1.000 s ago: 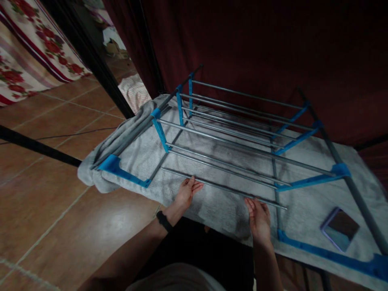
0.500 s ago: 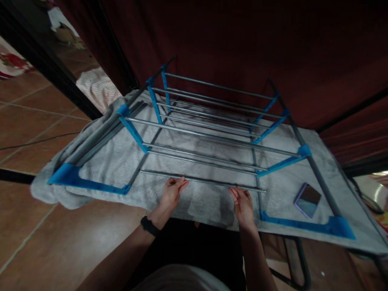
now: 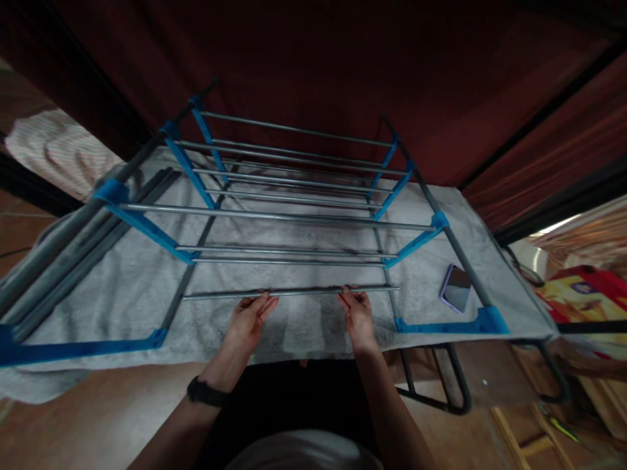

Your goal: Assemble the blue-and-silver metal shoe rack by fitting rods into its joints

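Note:
A thin metal rod (image 3: pixel 304 292) is held level between my two hands, low over the grey blanket. My left hand (image 3: pixel 249 320) pinches it left of its middle, with a dark band on that wrist. Right of the middle, my right hand (image 3: pixel 357 313) grips the same rod with fingertips closed. Both rod ends stick out past the hands, close to the rack's lower side tubes. Beyond them stands a rack frame of grey tubes and blue plastic brackets (image 3: pixel 416 243), with several metal rods running across it. Blue brackets at the near left and near right carry no crossbar between them.
Grey tubes (image 3: pixel 98 245) lie along the left on the blanket (image 3: pixel 294 326). A phone (image 3: pixel 456 287) rests inside the right side of the frame. A dark red curtain (image 3: pixel 313 59) hangs behind. Black metal legs (image 3: pixel 460 385) and a red-yellow package (image 3: pixel 585 294) are at the right.
The view has swung to the right, so the rack appears further left and the package shows. Both hands keep hold of the rod, which stays in nearly the same place by the frame.

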Motion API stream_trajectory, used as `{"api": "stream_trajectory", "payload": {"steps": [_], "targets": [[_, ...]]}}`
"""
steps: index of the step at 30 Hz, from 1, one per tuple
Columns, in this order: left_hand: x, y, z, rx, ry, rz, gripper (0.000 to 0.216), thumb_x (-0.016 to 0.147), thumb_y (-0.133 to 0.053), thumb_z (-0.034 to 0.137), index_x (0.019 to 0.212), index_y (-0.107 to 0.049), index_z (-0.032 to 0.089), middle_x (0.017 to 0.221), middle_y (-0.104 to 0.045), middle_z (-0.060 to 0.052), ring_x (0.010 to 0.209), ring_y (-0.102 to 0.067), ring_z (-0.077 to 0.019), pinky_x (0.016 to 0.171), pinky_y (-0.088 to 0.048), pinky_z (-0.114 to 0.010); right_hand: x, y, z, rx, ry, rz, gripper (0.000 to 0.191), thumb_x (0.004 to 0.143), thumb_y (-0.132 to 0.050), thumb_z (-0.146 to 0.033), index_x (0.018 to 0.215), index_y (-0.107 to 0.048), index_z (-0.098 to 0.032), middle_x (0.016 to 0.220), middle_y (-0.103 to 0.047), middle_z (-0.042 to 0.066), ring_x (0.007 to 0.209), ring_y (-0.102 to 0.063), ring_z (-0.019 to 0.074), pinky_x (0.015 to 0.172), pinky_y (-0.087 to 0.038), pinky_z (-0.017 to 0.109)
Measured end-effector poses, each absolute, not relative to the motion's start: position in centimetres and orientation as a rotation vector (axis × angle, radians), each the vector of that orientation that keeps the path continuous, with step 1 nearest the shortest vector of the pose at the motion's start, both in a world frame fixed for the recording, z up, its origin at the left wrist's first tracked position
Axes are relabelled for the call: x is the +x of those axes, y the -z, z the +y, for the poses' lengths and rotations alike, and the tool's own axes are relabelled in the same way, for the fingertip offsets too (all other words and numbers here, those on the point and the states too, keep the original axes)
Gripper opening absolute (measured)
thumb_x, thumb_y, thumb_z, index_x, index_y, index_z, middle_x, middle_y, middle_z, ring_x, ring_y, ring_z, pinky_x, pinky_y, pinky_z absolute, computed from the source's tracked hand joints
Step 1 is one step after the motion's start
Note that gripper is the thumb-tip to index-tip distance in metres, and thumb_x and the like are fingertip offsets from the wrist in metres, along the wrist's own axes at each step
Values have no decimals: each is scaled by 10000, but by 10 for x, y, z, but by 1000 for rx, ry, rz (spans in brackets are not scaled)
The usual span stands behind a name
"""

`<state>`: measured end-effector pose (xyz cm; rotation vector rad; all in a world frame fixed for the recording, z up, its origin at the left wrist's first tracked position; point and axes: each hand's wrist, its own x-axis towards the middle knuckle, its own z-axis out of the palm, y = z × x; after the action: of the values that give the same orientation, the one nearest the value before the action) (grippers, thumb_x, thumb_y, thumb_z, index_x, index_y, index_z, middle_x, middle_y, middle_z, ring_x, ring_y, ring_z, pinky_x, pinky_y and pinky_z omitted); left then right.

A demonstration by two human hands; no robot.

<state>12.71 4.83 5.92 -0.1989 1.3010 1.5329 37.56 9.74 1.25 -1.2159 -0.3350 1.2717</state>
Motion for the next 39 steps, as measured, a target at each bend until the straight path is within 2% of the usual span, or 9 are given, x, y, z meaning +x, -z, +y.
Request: {"api": "stream_trajectory", "payload": {"steps": [6,11,17,23,33,39], "targets": [[146,-65,53,-148,-1440,1230,306,798,-823,-61,677,-660,169,781,-817,-42,822,-857,-228,922,-708,-363,380,-11,97,-1193,-1288,-355,551,489,-1081,-474,782,-660,-274,788,-740,-58,780,-731,162,847,-683,358],[167,-59,64,-109,-1433,1248,228,791,-830,-77,806,-772,143,798,-826,-26,720,-813,-164,869,-697,-316,379,-11,96,-1183,-1289,-338,565,489,-1082,-464,769,-630,-274,758,-723,-58,748,-714,162,835,-679,363],[172,-53,63,-81,-1422,1279,227,763,-865,-67,791,-777,140,778,-821,-34,712,-811,-165,786,-687,-275,372,-13,92,-1199,-1296,-392,547,569,-1040,-492,818,-599,-285,799,-696,-70,782,-700,154,868,-667,358],[174,-50,62,-41,-1441,1290,201,773,-883,-42,772,-778,131,759,-812,-37,696,-804,-159,764,-692,-267,369,-8,95,-1212,-1299,-405,579,584,-1023,-476,821,-527,-294,774,-622,-87,776,-664,148,883,-658,367],[175,-48,63,-24,-1474,1269,216,783,-886,-42,753,-763,132,751,-801,-30,698,-802,-156,839,-702,-297,369,2,95,-1180,-1277,-466,560,585,-1016,-530,798,-539,-328,766,-588,-101,746,-645,148,892,-683,371],[176,-50,62,0,-1467,1279,219,805,-879,-46,753,-759,129,735,-793,-22,693,-805,-151,902,-698,-304,368,-3,96,-1154,-1291,-464,619,538,-1035,-552,774,-506,-332,758,-600,-102,743,-656,154,890,-696,371]]}}
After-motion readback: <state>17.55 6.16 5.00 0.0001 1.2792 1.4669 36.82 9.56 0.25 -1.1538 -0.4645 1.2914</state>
